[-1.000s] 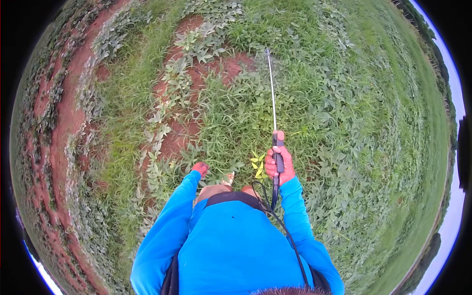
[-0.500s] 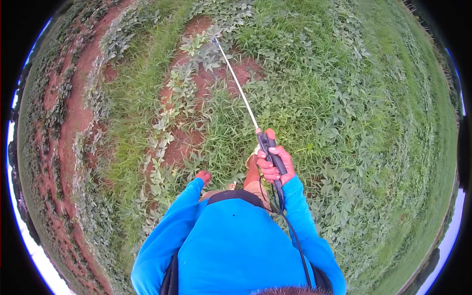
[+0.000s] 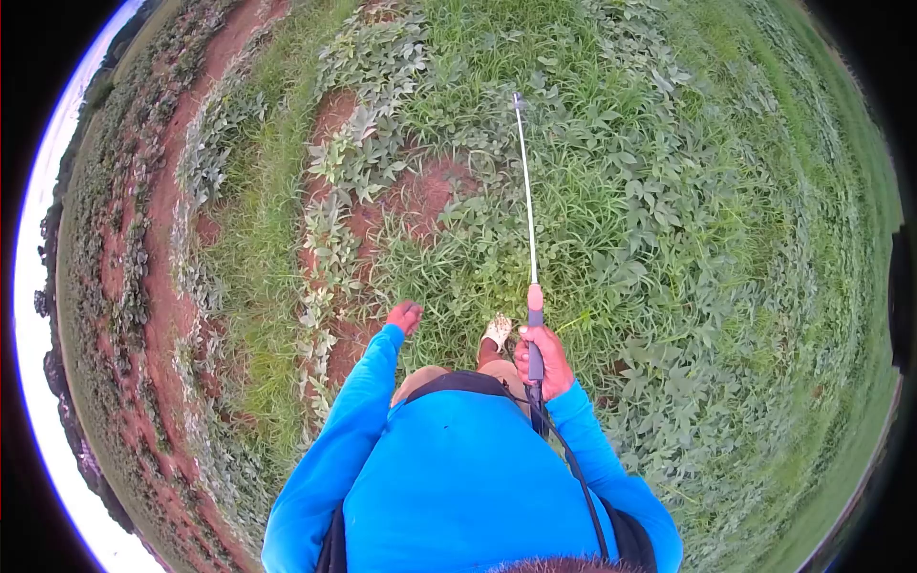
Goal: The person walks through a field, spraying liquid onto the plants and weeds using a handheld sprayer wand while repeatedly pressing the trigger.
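My right hand (image 3: 546, 363) is wrapped round the dark handle of a spray wand (image 3: 527, 191). The wand's thin pale tube points forward and away from me, its tip over green leaves. An orange-pink collar (image 3: 535, 298) joins tube and handle. From the handle a black hose (image 3: 571, 458) runs back along my right side. My left hand (image 3: 406, 316) hangs out in front of my left hip, fingers curled in, with nothing visible in them. Grass and low leaves lie below it.
Broad-leaved plants (image 3: 373, 57) and tall grass (image 3: 272, 181) surround me, with bare reddish soil (image 3: 430, 191) ahead and left. A light, spotted shoe (image 3: 498, 330) shows at my feet. Further left runs a strip of red earth (image 3: 167, 248) beside more plant rows.
The wand has swung from ahead-left to slightly right, so its tip now hangs over other leaves. My right hand has turned with it. My left hand has moved slightly forward.
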Demonstrator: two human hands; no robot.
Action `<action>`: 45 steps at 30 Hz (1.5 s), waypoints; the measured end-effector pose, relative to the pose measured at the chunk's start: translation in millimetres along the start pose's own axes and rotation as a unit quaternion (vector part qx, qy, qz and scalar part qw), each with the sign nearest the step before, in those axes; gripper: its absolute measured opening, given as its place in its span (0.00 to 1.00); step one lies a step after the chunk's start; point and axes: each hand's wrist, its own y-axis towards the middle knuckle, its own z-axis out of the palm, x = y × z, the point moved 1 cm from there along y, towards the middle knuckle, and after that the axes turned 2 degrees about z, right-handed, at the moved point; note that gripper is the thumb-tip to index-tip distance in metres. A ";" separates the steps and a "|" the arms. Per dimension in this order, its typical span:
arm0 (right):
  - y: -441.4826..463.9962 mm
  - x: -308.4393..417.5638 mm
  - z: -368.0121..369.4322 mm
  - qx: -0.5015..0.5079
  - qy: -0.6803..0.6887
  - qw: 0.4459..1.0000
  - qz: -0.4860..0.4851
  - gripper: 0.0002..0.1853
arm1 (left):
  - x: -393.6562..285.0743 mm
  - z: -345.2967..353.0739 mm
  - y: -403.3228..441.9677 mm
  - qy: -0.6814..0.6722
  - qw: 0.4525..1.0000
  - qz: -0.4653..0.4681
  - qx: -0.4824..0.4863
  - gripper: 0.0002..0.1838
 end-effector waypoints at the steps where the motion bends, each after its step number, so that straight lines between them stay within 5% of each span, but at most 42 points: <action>1: -3.8 4.1 -6.0 -0.003 0.007 1.000 -0.003 0.11 | -13.2 3.8 4.9 -0.026 0.999 0.041 0.025 0.13; 11: -49.6 46.7 -29.5 -0.089 0.138 0.980 -0.115 0.10 | 9.6 -4.2 43.5 -0.011 1.000 -0.027 -0.004 0.12; 17: -20.9 111.7 -42.0 -0.081 0.165 0.967 -0.179 0.10 | 67.6 -21.6 84.3 0.222 0.962 0.148 -0.054 0.10; 19: -8.4 138.1 -40.8 -0.030 0.179 0.966 -0.182 0.10 | 36.4 -8.9 82.8 0.023 0.993 -0.116 -0.007 0.10; 21: 1.7 154.9 -34.7 -0.024 0.191 0.964 -0.182 0.10 | 2.5 -2.1 88.0 -0.008 0.988 -0.152 0.038 0.11; 31: 28.8 186.3 13.3 0.023 0.187 0.981 -0.054 0.11 | -97.0 7.8 190.9 -0.020 0.997 -0.028 0.065 0.10; 45: 73.3 205.6 72.4 0.090 0.145 0.978 0.117 0.11 | -98.5 0.2 213.7 0.025 0.996 -0.070 0.058 0.13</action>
